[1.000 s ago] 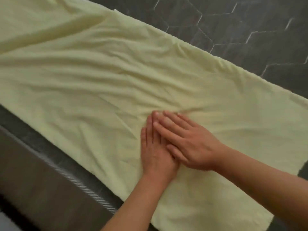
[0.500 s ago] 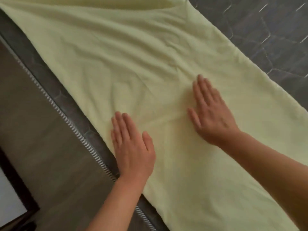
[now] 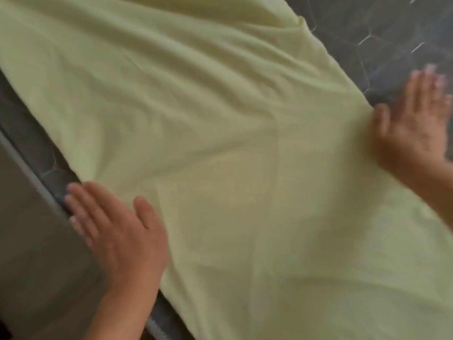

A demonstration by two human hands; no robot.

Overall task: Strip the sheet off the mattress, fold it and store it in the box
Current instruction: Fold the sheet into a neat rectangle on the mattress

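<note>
The sheet (image 3: pixel 232 168) is pale yellow-green and lies spread out on the dark grey mattress (image 3: pixel 392 25). It is a long strip that runs across the picture from 10 o'clock down to 5 o'clock. It has soft wrinkles, most of them up near 12 o'clock. The left hand (image 3: pixel 117 231) is at about 8 o'clock. It is open and flat, palm down, with the fingers straight and close together. Its thumb and palm rest on the near edge of the sheet, and its fingers reach out over the bare rim of the mattress. The right hand (image 3: pixel 414 121) is at 3 o'clock. It is blurry, but it is open too, palm down, with the fingers spread. Its thumb sits at the far edge of the sheet and its fingers lie over the bare mattress. The two hands are well apart, one at each long side of the sheet. The brown floor (image 3: pixel 29 241) shows at 9 o'clock, beside the mattress.
</note>
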